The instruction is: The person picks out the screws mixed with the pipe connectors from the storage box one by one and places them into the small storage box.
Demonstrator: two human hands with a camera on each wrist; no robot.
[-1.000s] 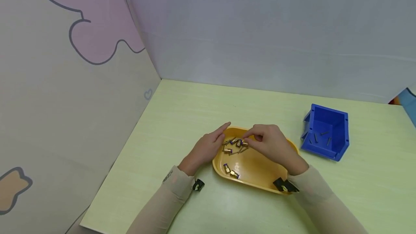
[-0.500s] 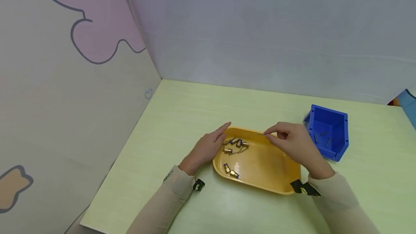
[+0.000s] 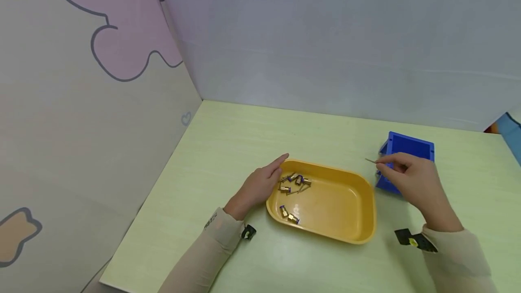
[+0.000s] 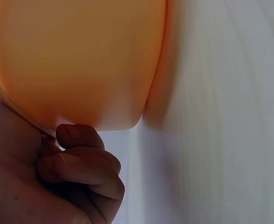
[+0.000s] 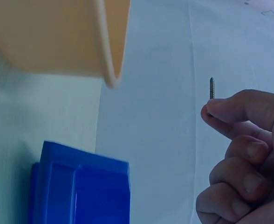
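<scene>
Screw (image 5: 211, 88) pinched by right hand (image 3: 413, 182) (bin (image 3: 409, 147) half hidden).

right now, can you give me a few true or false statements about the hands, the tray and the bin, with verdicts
1. The right hand pinches a thin screw between its fingers. True.
2. The left hand is lifted well clear of the yellow tray. False: it rests against the tray's left end, touching the rim.
3. The brass fittings lie in the tray's left half. True.
4. The blue bin stands to the left of the tray. False: it stands to the tray's right, partly behind the right hand.
5. The right hand is inside the tray. False: it is past the tray's right end, in front of the blue bin.
</scene>
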